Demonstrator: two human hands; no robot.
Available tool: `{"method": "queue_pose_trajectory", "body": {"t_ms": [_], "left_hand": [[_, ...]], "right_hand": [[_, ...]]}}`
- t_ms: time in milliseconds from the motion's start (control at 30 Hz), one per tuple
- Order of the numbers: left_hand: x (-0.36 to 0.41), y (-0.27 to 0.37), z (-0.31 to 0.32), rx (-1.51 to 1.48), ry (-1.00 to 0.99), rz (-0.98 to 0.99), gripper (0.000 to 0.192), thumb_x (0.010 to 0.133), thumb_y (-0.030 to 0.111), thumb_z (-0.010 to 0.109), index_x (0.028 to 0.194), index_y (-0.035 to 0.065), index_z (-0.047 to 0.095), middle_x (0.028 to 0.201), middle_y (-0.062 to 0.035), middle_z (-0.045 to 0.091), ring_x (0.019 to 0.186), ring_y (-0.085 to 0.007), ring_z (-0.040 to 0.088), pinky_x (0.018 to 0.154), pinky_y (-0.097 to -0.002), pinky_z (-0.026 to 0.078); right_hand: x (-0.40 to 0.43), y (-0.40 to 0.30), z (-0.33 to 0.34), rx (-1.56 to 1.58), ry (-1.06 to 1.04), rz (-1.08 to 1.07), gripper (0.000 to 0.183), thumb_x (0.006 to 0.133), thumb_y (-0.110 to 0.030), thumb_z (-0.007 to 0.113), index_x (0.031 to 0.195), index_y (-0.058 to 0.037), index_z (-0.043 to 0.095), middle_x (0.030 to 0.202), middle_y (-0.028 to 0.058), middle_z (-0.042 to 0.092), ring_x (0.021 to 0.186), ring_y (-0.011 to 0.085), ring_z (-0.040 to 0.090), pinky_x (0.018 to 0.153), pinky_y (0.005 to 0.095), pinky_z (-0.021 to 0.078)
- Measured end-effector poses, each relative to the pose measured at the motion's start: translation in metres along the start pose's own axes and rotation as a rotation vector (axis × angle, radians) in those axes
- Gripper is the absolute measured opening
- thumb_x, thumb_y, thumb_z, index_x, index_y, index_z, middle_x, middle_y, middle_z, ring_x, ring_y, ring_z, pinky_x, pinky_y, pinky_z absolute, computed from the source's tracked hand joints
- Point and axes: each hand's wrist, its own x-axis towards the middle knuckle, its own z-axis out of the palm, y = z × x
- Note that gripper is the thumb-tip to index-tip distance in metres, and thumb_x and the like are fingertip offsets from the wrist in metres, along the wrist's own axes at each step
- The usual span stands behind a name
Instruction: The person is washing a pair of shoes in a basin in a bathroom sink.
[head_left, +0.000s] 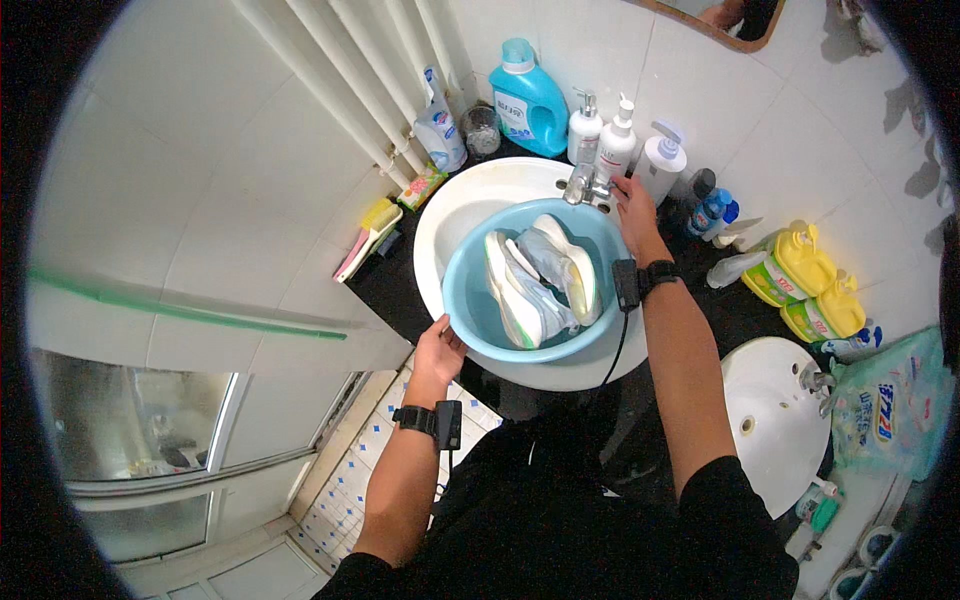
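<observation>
A light blue plastic basin (459, 300) sits inside the left white washbasin (429, 247). It holds a pair of pale grey-blue sneakers with white soles, a left shoe (521, 292) and a right shoe (562, 262), both lying on their sides. My left hand (437, 352) grips the basin's rim at its near left, the fingers partly hidden beneath it. At the chrome faucet (579, 184), my right hand (636, 214) has its fingertips on the handle. Whether water flows from the spout cannot be told.
Behind the washbasin stand a blue detergent bottle (529, 105), pump bottles (616, 142) and a glass jar (481, 131). A scrub brush (371, 236) leans at left on the black countertop (382, 300). Yellow jugs (795, 262), a second washbasin (772, 420) and a green plastic bag (889, 412) lie rightward.
</observation>
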Motion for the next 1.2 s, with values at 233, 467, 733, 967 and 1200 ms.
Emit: {"method": "queue_pose_trajectory", "body": {"t_ms": [233,467,733,967,1200], "left_hand": [[-0.012,0.009,-0.001,-0.122,0.024,0.048,0.016,0.087,0.010,0.049,0.100,0.0015,0.050,0.095,-0.0085,0.051,0.084,-0.0206,0.051,0.079,-0.0331,0.045],[-0.029,0.027,-0.027,-0.559,0.065,0.047,0.016,0.086,0.006,0.037,0.086,0.0036,0.053,0.078,-0.0051,0.053,0.072,-0.0189,0.052,0.069,-0.0323,0.044],[-0.016,0.056,-0.027,-0.726,0.041,0.060,0.014,0.080,0.005,0.038,0.077,0.0051,0.052,0.071,-0.0039,0.052,0.065,-0.0173,0.050,0.069,-0.0312,0.044],[-0.020,0.093,-0.023,-0.664,0.125,0.220,0.013,0.083,0.012,0.040,0.084,0.0088,0.053,0.072,-0.0017,0.050,0.064,-0.0158,0.048,0.066,-0.0314,0.044],[-0.027,0.091,-0.038,-0.267,0.248,0.481,0.015,0.084,0.011,0.041,0.088,0.0064,0.055,0.071,-0.0040,0.053,0.064,-0.0150,0.052,0.062,-0.0312,0.045]], "right_hand": [[-0.030,0.005,-0.009,-0.497,-0.041,-0.245,0.042,0.087,-0.032,0.043,0.100,0.0035,0.061,0.098,0.0150,0.063,0.091,0.0239,0.056,0.083,0.0309,0.0398],[-0.101,-0.004,-0.018,-0.340,0.134,-0.314,0.024,0.085,-0.016,0.052,0.099,0.0012,0.060,0.091,0.0097,0.062,0.085,0.0177,0.057,0.077,0.0279,0.0432],[-0.284,-0.025,0.060,-0.767,-0.631,0.091,0.026,0.087,-0.027,0.052,0.086,-0.0022,0.061,0.071,0.0047,0.058,0.063,0.0147,0.054,0.061,0.0267,0.0440],[-0.382,0.029,0.153,-0.762,-0.992,0.222,0.058,0.084,-0.055,0.047,0.067,-0.0013,0.061,0.063,0.0105,0.058,0.064,0.0214,0.055,0.063,0.0304,0.0421],[-0.405,0.055,0.175,-0.631,-0.748,0.391,0.049,0.080,-0.046,0.056,0.059,-0.0012,0.055,0.049,0.0029,0.048,0.039,0.0121,0.041,0.038,0.0277,0.0280]]}}
